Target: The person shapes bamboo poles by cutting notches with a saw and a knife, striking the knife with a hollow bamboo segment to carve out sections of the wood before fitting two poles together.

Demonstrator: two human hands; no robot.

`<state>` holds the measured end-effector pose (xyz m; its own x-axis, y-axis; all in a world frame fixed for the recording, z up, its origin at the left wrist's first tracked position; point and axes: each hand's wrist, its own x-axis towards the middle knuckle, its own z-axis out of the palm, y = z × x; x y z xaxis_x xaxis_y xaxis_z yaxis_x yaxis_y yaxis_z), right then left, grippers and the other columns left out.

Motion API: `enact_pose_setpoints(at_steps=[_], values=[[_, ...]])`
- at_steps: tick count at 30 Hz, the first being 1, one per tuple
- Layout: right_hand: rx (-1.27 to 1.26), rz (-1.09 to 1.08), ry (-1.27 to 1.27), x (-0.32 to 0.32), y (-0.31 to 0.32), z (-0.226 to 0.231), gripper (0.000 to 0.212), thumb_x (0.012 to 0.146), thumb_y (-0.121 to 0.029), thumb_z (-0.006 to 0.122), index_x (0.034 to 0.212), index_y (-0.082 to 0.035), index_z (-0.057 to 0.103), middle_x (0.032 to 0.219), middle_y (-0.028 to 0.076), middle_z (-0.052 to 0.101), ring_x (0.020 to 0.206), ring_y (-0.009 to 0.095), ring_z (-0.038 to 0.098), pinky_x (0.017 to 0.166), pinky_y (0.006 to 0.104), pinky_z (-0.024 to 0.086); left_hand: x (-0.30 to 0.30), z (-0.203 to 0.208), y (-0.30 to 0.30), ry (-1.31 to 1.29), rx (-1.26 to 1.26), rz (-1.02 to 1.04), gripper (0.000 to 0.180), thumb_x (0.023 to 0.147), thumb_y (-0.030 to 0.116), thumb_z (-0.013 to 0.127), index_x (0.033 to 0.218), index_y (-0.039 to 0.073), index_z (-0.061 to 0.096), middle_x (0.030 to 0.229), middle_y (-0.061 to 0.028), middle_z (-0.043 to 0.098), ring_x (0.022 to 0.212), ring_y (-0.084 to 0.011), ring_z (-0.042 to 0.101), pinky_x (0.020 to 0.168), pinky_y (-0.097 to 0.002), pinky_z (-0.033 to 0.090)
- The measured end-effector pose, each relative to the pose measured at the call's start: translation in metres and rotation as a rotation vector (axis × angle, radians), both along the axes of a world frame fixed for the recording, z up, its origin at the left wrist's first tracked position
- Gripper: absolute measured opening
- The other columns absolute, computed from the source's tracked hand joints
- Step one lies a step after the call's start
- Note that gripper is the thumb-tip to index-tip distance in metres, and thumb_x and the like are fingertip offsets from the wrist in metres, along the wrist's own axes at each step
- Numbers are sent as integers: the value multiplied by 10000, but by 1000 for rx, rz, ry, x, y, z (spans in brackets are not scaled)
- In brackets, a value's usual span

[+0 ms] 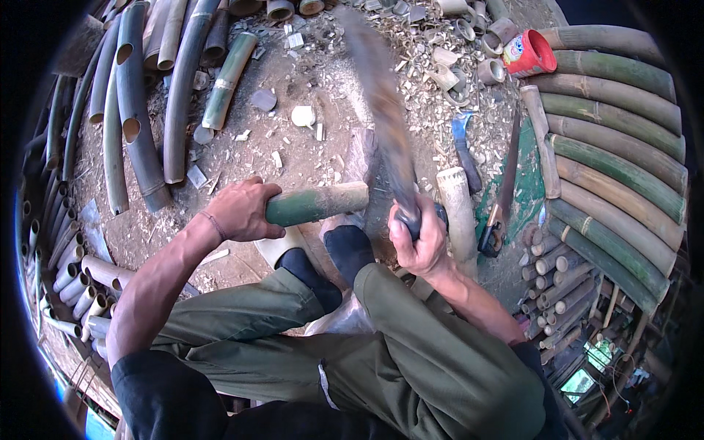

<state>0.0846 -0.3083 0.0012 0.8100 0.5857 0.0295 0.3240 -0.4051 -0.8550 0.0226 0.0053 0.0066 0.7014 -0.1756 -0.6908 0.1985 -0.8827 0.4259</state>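
My left hand [248, 210] is wrapped round one end of a short green bamboo piece [312, 204]. The piece lies almost level, and its pale, scraped end points right, in front of a wooden block [362, 152]. In my right hand [422, 240] is the dark handle of a machete [389, 110]. Its long blade is raised, pointing away from me, and smeared by motion. A gap separates the blade from the bamboo piece. Both hands are above my feet, between my bent knees.
Bamboo chips litter the dirt floor [242, 172]. Right of the machete lie a pale bamboo length [457, 213], a blue-ended tool [465, 152] and a handsaw [504, 187]. A red tin [529, 53] stands beside a row of bamboo poles [616, 139]. More poles [132, 103] lie at left.
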Motion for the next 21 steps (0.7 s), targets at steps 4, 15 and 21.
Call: enact_pose_setpoints(at_steps=[4,15,21], values=[[-692,143,110,3,-32,-61,348,947,-300,599,1084,8,511,716,214,647,720,427,676,595,467,539,8,1,-5,11,-37,35,634,686,396,791,1177,30,629,1010,-209,683,978,-374,656,875,-453,511],[-452,102,43,4,-35,-63,365,934,-253,623,1143,23,510,815,222,660,717,396,691,616,451,543,5,0,-4,-112,-46,48,501,663,366,769,1053,66,677,883,-195,707,879,-376,683,812,-461,532],[-38,25,-16,4,-3,-2,378,965,-300,596,1142,22,505,782,188,645,699,389,683,605,425,529,-4,-1,-3,-239,28,4,417,667,316,748,997,86,640,879,-153,677,855,-368,673,749,-472,540]])
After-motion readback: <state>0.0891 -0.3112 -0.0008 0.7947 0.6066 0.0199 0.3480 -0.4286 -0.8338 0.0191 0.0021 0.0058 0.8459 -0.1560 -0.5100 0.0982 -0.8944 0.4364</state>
